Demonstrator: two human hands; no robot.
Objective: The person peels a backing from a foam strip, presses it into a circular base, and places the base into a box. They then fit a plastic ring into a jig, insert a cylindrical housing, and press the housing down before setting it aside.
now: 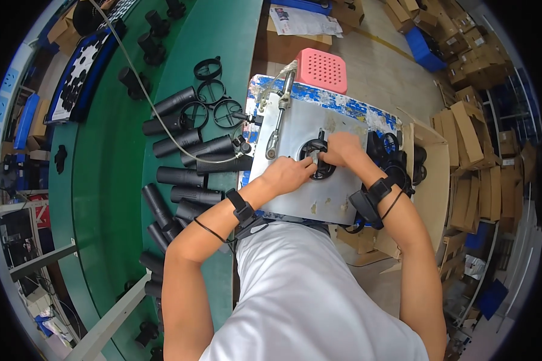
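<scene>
Touching, left: your left hand [292,174] has its fingers bent against a black ring [324,173]; whether you are pinching or only pressing it, I cannot tell.
Touching, right: your right hand [343,148] is curled at the ring's upper right side, fingertips partly hidden, so its grip cannot be told either.
Black ring: lies near the middle of the metal plate [301,201].
Progress: with both your hands at it, this ring looks to be mid-handling; nothing shows it finished.
Left of the plate: loose rings [208,77] and many black tubes [182,175] lie apart on the green desk [235,36], probably not yet joined.
Right of the plate: black parts [397,157] sit bunched; done or waiting, you cannot tell from here.
Printing: beyond the plate's top edge, a paper sheet [304,21] bears print too small to read; no brand is legible.
</scene>
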